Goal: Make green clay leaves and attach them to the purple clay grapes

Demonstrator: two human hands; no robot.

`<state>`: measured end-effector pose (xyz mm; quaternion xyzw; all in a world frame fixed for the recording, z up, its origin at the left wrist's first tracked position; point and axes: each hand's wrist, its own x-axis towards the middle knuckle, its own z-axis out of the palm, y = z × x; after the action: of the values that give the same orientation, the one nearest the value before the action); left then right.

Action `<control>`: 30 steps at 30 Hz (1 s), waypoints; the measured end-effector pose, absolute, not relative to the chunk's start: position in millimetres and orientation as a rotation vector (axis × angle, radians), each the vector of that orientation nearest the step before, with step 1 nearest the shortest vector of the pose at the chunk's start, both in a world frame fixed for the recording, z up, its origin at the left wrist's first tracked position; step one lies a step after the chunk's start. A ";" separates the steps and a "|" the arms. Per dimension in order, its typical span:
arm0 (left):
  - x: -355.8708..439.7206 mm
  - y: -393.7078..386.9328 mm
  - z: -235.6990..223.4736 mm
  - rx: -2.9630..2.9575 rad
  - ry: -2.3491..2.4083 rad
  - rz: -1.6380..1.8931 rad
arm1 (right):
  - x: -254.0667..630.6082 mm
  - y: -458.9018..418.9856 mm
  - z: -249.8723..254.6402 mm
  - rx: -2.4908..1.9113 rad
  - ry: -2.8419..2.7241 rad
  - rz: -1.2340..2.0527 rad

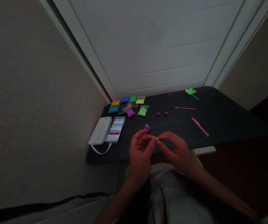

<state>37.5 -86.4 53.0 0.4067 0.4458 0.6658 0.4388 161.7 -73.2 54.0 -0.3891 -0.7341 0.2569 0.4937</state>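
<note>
1. Head view: the green strip [155, 138] is pinched by left hand [140, 154] and right hand [179, 151], thumbs and forefingers closed on it, over the near table [171, 123];
2. it might be torn by uneven pulling; the purple cluster [149, 128], just beyond, might be squashed by dropped fingers.

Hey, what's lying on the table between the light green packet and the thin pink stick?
In the head view, two purple balls, spaced apart, lie between the light green packet and the thin pink stick.
</note>
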 end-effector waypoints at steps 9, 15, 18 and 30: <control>37.1 -87.8 53.0 1.140 1.192 1.663 | 161.3 -73.7 52.5 -0.944 -1.785 0.620; 36.1 -87.8 51.4 1.212 1.225 1.605 | 161.7 -73.5 51.6 -0.960 -1.777 0.546; 34.9 -87.7 51.1 1.275 1.280 1.570 | 162.7 -73.5 52.0 -0.961 -1.781 0.527; 32.5 -88.1 51.1 1.371 1.321 1.541 | 164.1 -72.1 50.5 -0.939 -1.765 0.531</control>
<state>32.5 -88.1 51.1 0.5264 0.5075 0.5918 0.3393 164.1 -72.1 50.5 -0.3903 -0.7335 0.2207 0.5109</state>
